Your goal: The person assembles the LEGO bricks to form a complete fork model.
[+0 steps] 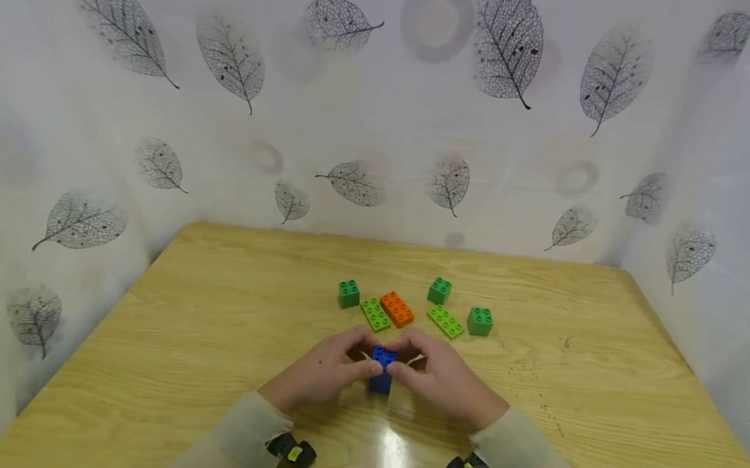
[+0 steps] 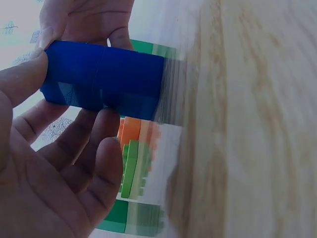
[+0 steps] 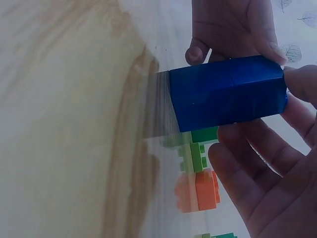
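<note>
Left grip (image 1: 326, 367) and right grip (image 1: 437, 374) clamp two blue bricks (image 1: 381, 383) near three green (image 1: 480, 322), two lime (image 1: 376, 314), one orange (image 1: 397, 309).

White glare streaks the wooden tabletop (image 1: 395, 460) (both wrist views look dimmer).

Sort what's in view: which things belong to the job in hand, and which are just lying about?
Job in hand:
blue blocks, stacked
left fingers and right fingers holding them

Lying about, untouched (possibly for later use):
three green blocks
two lime bricks
orange brick
</note>
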Demonstrator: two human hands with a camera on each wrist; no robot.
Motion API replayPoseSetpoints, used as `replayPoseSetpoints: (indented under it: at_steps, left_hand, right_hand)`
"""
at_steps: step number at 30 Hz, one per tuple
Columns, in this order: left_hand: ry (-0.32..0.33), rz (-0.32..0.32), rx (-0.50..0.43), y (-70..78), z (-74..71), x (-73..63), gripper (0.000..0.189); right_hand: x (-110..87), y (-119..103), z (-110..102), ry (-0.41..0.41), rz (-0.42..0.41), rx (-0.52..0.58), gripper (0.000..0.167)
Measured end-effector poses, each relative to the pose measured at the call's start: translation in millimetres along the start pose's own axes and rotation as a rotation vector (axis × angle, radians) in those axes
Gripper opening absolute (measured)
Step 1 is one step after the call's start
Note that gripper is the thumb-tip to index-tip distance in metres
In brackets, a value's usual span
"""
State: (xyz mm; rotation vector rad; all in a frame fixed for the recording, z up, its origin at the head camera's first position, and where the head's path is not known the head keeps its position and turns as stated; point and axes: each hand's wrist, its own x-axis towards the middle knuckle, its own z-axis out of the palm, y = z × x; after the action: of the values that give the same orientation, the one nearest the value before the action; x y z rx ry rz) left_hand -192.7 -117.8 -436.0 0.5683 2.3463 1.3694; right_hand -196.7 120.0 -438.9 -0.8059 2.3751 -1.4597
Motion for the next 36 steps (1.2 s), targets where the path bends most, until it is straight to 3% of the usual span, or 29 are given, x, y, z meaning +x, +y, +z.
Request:
replayPoseSetpoints:
  at_steps: [10,18,27,36]
  left_hand:
    - [0.026,0.02,0.104,4.4,1.7,0.6,0.039]
    - [0.101,-0.001,0.018,7.4,14.0,0.1,0.057]
    - [0.204,-0.117,0.074,12.6,18.5,0.5,0.044]
    - [0.278,-0.196,0.115,6.8,0.1,1.5,0.047]
  right_hand:
    - [-2.5,3,-1,0.029,-0.017,-0.092,0.026]
    - [-5.6,2,-2,0.022,-0.038,-0.105,0.03]
    - [-4.9,8,-4,-0.042,-0.026,-0.097,0.041]
    - [-5.0,18,-4,-0.105,0.052,-0.112,0.044]
